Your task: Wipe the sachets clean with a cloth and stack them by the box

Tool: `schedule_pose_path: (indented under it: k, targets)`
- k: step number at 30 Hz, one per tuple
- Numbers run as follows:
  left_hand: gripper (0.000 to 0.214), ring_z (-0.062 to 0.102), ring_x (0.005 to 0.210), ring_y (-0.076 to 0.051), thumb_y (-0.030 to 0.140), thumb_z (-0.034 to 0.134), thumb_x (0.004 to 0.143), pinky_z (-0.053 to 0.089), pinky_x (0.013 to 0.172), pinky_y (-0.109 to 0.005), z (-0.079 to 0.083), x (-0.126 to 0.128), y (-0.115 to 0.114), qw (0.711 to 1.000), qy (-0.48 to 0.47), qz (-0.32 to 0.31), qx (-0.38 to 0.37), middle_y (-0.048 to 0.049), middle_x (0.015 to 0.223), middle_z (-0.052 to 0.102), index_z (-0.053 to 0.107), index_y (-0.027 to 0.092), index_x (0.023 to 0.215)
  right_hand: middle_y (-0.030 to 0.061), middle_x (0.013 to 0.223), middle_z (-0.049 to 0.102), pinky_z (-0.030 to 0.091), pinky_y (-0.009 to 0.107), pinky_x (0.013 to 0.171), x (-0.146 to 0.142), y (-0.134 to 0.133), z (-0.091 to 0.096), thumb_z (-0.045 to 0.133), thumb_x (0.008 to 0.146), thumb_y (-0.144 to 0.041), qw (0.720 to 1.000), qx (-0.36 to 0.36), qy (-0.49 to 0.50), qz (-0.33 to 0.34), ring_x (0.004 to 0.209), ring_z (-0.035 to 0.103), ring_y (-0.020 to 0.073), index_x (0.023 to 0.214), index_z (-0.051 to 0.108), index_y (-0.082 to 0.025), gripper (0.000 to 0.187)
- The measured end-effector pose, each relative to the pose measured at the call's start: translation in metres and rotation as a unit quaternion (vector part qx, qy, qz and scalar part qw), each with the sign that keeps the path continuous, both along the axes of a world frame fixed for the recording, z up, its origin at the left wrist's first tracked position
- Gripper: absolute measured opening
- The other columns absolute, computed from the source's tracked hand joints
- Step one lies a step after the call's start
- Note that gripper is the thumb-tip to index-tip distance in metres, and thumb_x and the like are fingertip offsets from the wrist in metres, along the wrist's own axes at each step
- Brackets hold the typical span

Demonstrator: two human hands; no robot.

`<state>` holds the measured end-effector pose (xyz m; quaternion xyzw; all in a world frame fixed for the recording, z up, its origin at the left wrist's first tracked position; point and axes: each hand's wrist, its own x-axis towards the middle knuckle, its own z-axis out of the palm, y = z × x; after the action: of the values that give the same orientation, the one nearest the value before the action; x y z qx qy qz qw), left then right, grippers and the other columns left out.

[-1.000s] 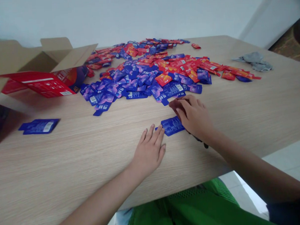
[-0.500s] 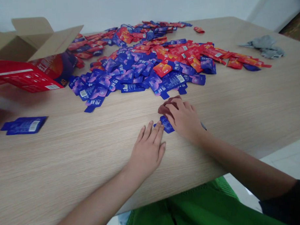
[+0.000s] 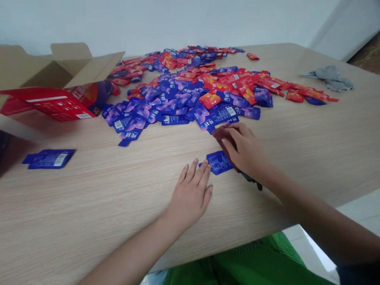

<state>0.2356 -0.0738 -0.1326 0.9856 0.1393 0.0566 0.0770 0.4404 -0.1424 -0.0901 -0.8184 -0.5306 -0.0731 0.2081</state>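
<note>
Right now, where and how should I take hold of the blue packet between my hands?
Probably pinch the near edge of the blue packet, coming from your own side of the table. It lies flat and that edge is partly exposed, while the left hand covers part of its left end and the right hand, with the maroon cloth, hides its right end.

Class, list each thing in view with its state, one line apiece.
Left hand: palm down, touching blue sachet
Right hand: closed on maroon cloth
Blue sachet: flat, partly covered
Maroon cloth: bunched
Cardboard box: open, flaps spread
Sachet pile: loosely heaped, red and blue mixed
Left-side sachets: flat, overlapping
Grey cloth: crumpled
</note>
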Motion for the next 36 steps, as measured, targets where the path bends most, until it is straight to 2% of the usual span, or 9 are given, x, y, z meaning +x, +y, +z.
schedule_pose_path:
  k: [4,8,17,21,25,28,31,34,36]
  targets:
    - [0.052,0.023,0.146,-0.030,0.036,0.035,0.099,0.023,0.119,-0.050,0.001,0.001,0.000,1.000,0.005,0.004,-0.001,-0.0108,0.153,0.040,0.041,0.012,0.144,0.0110,0.127,0.054,0.041,0.041,0.085,-0.036,0.017,-0.002,0.042,0.097,-0.033,0.995,-0.038,-0.023,0.089,0.108,0.051,0.0273,0.119,0.061,-0.022,0.032]
    - [0.052,0.023,0.146,-0.030,0.036,0.035,0.099,0.022,0.119,-0.049,0.002,0.002,0.000,1.000,0.011,0.001,-0.010,-0.0117,0.151,0.042,0.042,0.011,0.144,0.0086,0.129,0.054,0.038,0.042,0.082,-0.044,0.020,-0.016,0.042,0.097,-0.035,0.990,-0.085,-0.074,0.088,0.103,0.050,0.0276,0.120,0.061,-0.024,0.031]
    - [0.054,0.021,0.147,-0.029,0.035,0.033,0.100,0.023,0.119,-0.049,0.002,0.001,0.000,1.000,0.009,-0.002,-0.008,-0.0047,0.159,0.029,0.031,0.015,0.150,0.0117,0.132,0.052,0.040,0.042,0.080,-0.002,-0.005,-0.026,0.037,0.098,-0.039,0.991,-0.087,-0.090,-0.044,0.100,0.051,0.0295,0.122,0.058,-0.022,0.037]
    - [0.053,0.021,0.147,-0.029,0.034,0.034,0.100,0.023,0.119,-0.049,0.001,0.000,-0.001,1.000,0.004,0.001,-0.009,-0.0043,0.159,0.028,0.031,0.016,0.150,0.0137,0.131,0.052,0.043,0.043,0.080,0.020,-0.018,-0.030,0.038,0.096,-0.038,0.991,-0.095,-0.073,-0.054,0.100,0.052,0.0302,0.123,0.058,-0.021,0.037]
    - [0.052,0.022,0.147,-0.028,0.035,0.033,0.100,0.025,0.118,-0.049,0.000,-0.001,-0.001,1.000,-0.006,-0.001,-0.006,-0.0045,0.159,0.029,0.033,0.017,0.150,0.0147,0.125,0.054,0.044,0.045,0.081,0.032,-0.021,-0.019,0.036,0.096,-0.037,0.994,-0.082,-0.053,-0.039,0.098,0.054,0.0305,0.120,0.059,-0.020,0.037]
    - [0.052,0.023,0.147,-0.028,0.035,0.033,0.101,0.025,0.118,-0.049,0.000,-0.001,0.000,1.000,-0.007,-0.004,-0.002,-0.0039,0.159,0.029,0.033,0.018,0.149,0.0154,0.124,0.055,0.043,0.046,0.085,0.020,-0.012,-0.002,0.035,0.097,-0.035,0.998,-0.017,-0.036,-0.038,0.103,0.053,0.0310,0.119,0.060,-0.018,0.037]
    - [0.052,0.023,0.147,-0.028,0.035,0.034,0.100,0.024,0.118,-0.049,-0.001,-0.001,0.001,1.000,-0.005,-0.006,0.006,-0.0049,0.158,0.031,0.035,0.017,0.149,0.0149,0.126,0.054,0.042,0.045,0.089,-0.009,0.003,0.008,0.037,0.097,-0.032,1.000,0.018,-0.012,0.012,0.106,0.052,0.0294,0.120,0.059,-0.018,0.035]
    - [0.049,0.026,0.146,-0.030,0.035,0.036,0.100,0.024,0.118,-0.049,0.000,0.000,0.001,1.000,0.000,-0.002,0.013,-0.0092,0.152,0.042,0.043,0.014,0.143,0.0120,0.125,0.054,0.042,0.042,0.088,-0.038,0.016,0.003,0.038,0.097,-0.032,0.996,-0.023,-0.013,0.082,0.106,0.051,0.0274,0.119,0.059,-0.020,0.033]
    - [0.048,0.027,0.145,-0.031,0.035,0.036,0.099,0.024,0.118,-0.049,0.000,0.000,0.001,1.000,0.002,-0.001,0.012,-0.0112,0.148,0.047,0.047,0.012,0.140,0.0107,0.125,0.055,0.041,0.041,0.086,-0.048,0.020,-0.006,0.039,0.097,-0.034,0.993,-0.060,-0.038,0.097,0.104,0.051,0.0274,0.119,0.060,-0.022,0.032]
